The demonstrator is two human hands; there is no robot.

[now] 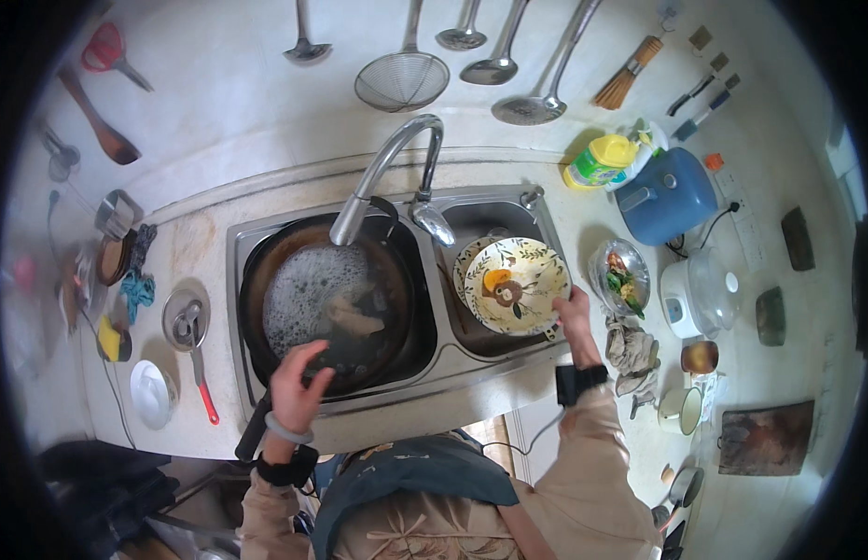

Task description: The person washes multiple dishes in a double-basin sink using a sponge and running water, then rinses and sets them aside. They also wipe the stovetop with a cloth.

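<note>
My right hand (574, 313) grips the rim of a patterned plate (520, 285) with an animal and leaf design, above the right sink basin. Beneath it, another patterned dish (464, 263) shows only its left edge. My left hand (301, 381) is over the near rim of a large dark wok (252, 308), its fingers apart and nothing held. Sudsy water (301, 287) fills the wok, which rests in the left basin, and a pale, limp thing (355, 316) lies partly under the water; I cannot tell what it is. The wok's black handle (253, 428) points towards me beside my left wrist.
A chrome faucet (399, 154) arches over the wok. Right of the sink stand a metal bowl of food scraps (619, 277), crumpled rags (631, 350) and a yellow detergent bottle (602, 161). To the left are a white bowl (152, 394) and a red-handled utensil (204, 392) by a strainer (185, 318).
</note>
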